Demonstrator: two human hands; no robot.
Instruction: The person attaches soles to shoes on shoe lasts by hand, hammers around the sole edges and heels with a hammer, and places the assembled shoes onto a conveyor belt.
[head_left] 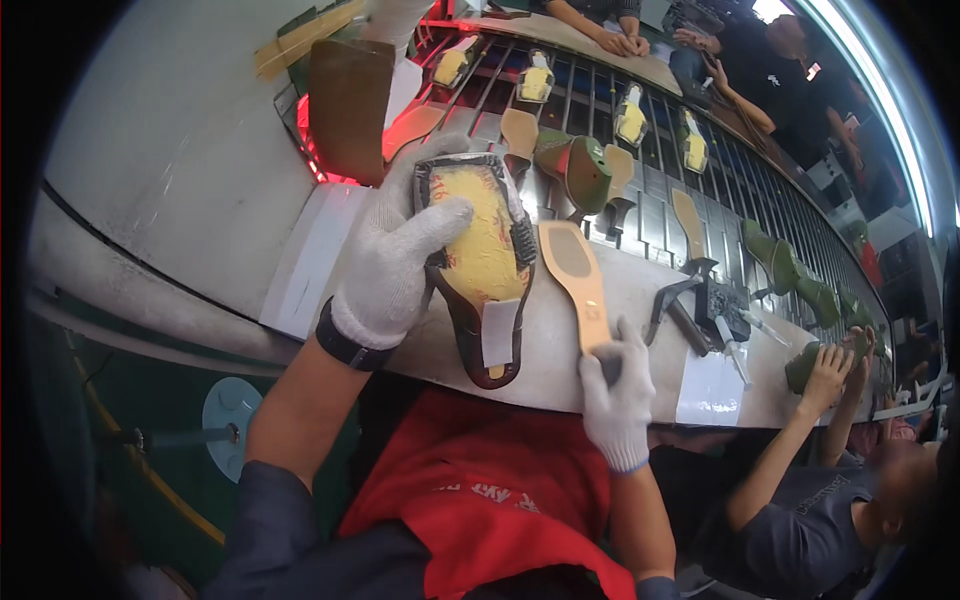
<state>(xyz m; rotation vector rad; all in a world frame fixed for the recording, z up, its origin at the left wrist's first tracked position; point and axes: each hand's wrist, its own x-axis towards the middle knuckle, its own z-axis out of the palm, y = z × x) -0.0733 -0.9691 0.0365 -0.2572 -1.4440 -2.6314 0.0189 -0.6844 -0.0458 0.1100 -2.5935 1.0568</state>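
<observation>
My left hand (395, 260), in a white knit glove, grips a dark shoe upper on a last (475, 230), its underside turned up. That underside is yellow with reddish marks, and a pale strip lies near its narrow end. My gloved right hand (617, 395) pinches one end of a tan shoe sole (575, 275) just right of the upper. A darker grey-brown patch covers the sole's wide part. The sole and the shoe upper are apart. Beyond them, a green lasted shoe (580, 170) rests among loose tan soles (519, 133).
A roller conveyor (650, 190) carries several yellow-bottomed shoe uppers (536, 78). Brushes and a dark holder (722, 307) stand on the bench (560, 385) to the right. A brown panel (350, 105) and a red-lit machine (312, 140) are at left. A co-worker's hands (830, 370) hold a green shoe.
</observation>
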